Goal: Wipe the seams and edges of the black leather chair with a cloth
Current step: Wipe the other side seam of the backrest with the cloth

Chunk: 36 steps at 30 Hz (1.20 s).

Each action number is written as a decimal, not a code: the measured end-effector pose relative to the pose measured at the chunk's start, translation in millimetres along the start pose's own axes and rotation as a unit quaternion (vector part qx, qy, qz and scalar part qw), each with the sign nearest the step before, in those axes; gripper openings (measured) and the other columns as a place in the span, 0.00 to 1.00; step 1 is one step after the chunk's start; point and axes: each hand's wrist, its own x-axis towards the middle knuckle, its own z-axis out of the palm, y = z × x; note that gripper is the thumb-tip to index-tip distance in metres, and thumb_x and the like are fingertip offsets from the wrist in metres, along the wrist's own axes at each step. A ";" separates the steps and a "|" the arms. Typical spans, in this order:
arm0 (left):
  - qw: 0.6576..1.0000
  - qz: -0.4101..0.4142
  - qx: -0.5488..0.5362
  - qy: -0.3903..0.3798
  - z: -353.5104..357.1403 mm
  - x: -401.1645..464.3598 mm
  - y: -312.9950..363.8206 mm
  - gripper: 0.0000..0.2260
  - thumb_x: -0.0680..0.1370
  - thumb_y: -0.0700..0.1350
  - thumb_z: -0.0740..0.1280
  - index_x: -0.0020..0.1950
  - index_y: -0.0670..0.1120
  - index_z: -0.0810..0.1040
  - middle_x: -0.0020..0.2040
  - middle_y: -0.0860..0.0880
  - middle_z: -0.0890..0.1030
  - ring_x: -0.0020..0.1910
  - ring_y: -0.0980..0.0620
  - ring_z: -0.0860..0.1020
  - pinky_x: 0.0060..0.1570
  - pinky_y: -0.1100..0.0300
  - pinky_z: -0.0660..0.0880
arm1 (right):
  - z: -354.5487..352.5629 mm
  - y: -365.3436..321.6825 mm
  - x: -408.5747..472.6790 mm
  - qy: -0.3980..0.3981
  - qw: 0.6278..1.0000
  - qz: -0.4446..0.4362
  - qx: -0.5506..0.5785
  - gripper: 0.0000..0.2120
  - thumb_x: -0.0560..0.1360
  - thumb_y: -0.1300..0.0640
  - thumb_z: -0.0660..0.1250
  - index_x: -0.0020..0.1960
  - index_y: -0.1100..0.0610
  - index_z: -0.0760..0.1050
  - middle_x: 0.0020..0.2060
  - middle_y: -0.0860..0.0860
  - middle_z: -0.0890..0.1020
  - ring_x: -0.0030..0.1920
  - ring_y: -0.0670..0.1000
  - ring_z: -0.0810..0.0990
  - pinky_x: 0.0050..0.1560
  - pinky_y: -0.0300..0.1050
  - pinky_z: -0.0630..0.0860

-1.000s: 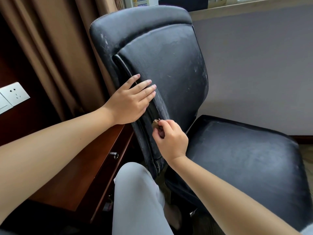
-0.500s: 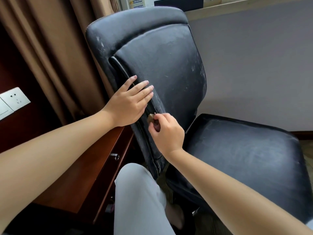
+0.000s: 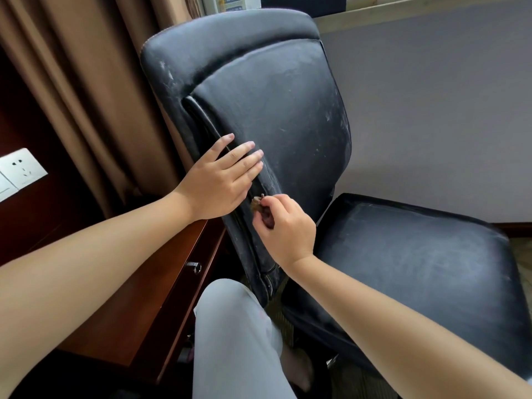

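Beside brown curtains, left hand lies flat on chair backrest; right hand pinches cloth into seam, likely continuing downward next.

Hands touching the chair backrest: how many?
2. The left hand rests flat, fingers straight, on the backrest's left edge seam. The right hand, just below it, pinches a small brownish cloth against the same seam.

The black leather chair stands on patterned floor beside a wooden desk.
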 end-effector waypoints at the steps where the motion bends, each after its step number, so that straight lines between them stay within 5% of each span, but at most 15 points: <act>1: 1.000 -0.002 0.001 0.002 0.3 -0.2 0.4 0.16 0.80 0.44 0.58 0.61 0.40 0.79 0.64 0.42 0.78 0.66 0.42 0.74 0.67 0.40 0.64 | 1.2 5.8 -8.6 0.001 1.000 -0.012 -0.004 0.08 0.70 0.54 0.66 0.43 0.57 0.81 0.38 0.49 0.82 0.35 0.48 0.80 0.29 0.38 0.74; 16: 0.997 0.057 0.006 -0.054 1.8 -3.5 4.0 0.20 0.79 0.50 0.57 0.65 0.42 0.77 0.66 0.44 0.76 0.68 0.38 0.70 0.67 0.36 0.60 | 0.1 7.7 -22.6 -0.020 0.999 0.035 -0.016 0.10 0.70 0.52 0.65 0.44 0.56 0.80 0.38 0.48 0.81 0.35 0.48 0.79 0.27 0.39 0.74; 29: 0.974 0.142 0.034 -0.172 -11.0 -1.9 -13.6 0.42 0.71 0.72 0.54 0.71 0.41 0.69 0.71 0.41 0.69 0.71 0.35 0.62 0.69 0.35 0.53 | -3.5 11.3 -25.6 -0.031 0.999 0.021 -0.029 0.05 0.66 0.57 0.71 0.41 0.57 0.80 0.35 0.48 0.80 0.31 0.49 0.78 0.23 0.40 0.73; 36: 0.956 0.176 0.095 -0.214 -15.4 -0.3 -15.3 0.53 0.59 0.67 0.74 0.75 0.44 0.58 0.74 0.42 0.64 0.72 0.36 0.60 0.69 0.33 0.49 | -5.4 9.7 -23.8 -0.029 0.999 0.021 -0.035 0.05 0.65 0.58 0.73 0.40 0.57 0.80 0.34 0.48 0.79 0.30 0.49 0.77 0.22 0.38 0.71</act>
